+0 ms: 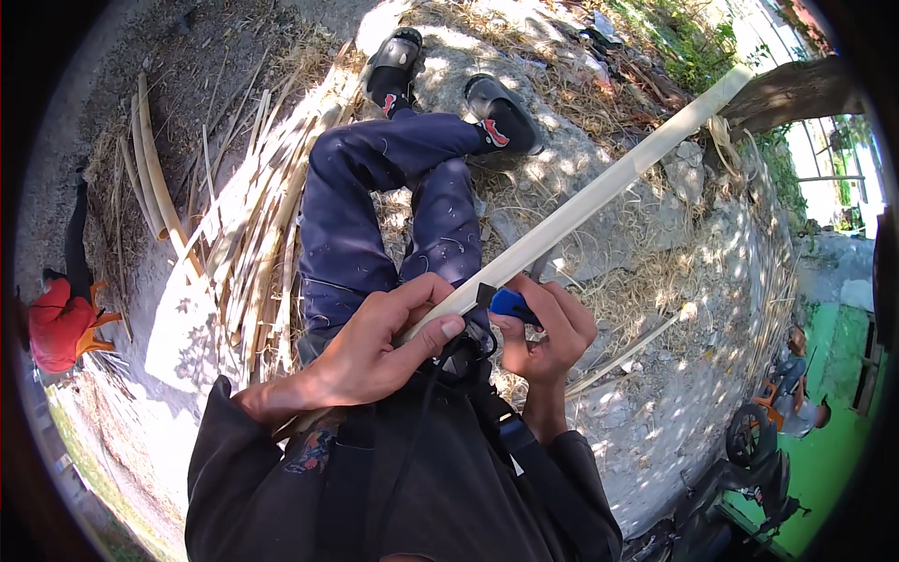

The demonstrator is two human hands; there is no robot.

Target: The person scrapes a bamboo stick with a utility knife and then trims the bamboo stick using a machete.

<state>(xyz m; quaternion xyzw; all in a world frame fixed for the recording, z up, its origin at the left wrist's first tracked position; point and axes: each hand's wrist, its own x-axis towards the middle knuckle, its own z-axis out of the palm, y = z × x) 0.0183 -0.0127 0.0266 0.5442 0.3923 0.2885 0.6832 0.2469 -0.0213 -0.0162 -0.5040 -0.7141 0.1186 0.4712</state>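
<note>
1. The left hand (377, 345), clamped on the pale strip (604, 190), might loosen, letting it twist.
2. The right hand (551, 330), pinching a blue tool (508, 303) beside the strip, could slip (contact is unclear), gouging it.

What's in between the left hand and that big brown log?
A long pale strip runs from the left hand toward the log, with the right hand beside it, in the head view.
</note>
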